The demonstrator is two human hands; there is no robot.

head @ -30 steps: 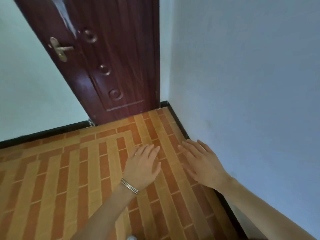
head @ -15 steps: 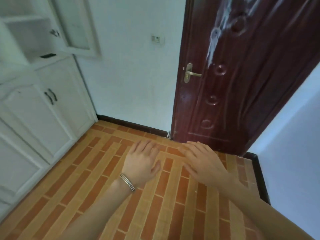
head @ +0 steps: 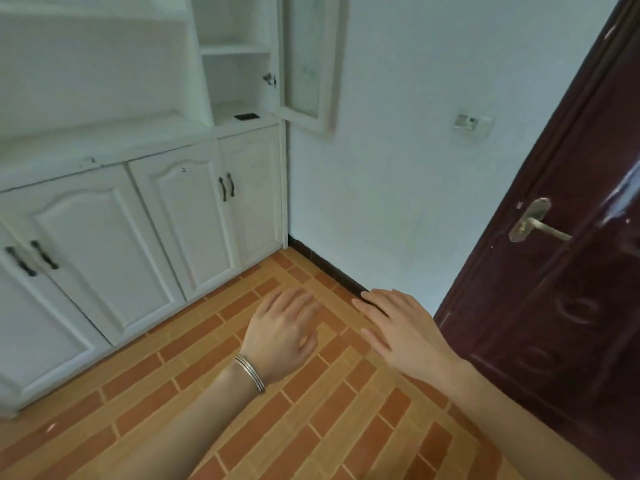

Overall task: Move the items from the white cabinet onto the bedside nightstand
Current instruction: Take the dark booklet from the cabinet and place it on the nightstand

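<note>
1. The dark flat item (head: 246, 116) lies on the bottom shelf of the open upper compartment of the white cabinet (head: 166, 209), close to the shelf's front edge. It is too small to tell what it is.
2. It lies flat. Its long axis runs across the picture, roughly along that front edge.
3. The compartment's glazed door (head: 308, 64) hangs open just to the right of the item, with its lower corner near the shelf end.
4. The 2 hands are held out palm down over the tiled floor (head: 311, 410), side by side. The left hand (head: 280, 336), with a bracelet (head: 250, 373) at the wrist, has straight, relaxed fingers and holds nothing. The right hand (head: 405, 332) is the same, fingers slightly spread and carrying nothing.
5. The item lies above and to the left of both hands, well apart from them. The left hand is the nearer of the 2. My judgement is that the person must close in on the cabinet first. The left hand could then reach in from the front and pinch across the item's short width. A reach with the right hand would pass nearer the open door's corner.
6. Further out, a wall socket (head: 471, 122) sits on the white wall. A dark wooden door (head: 561, 306) with a metal handle (head: 535, 221) stands at the right. The nightstand is not in view.
</note>
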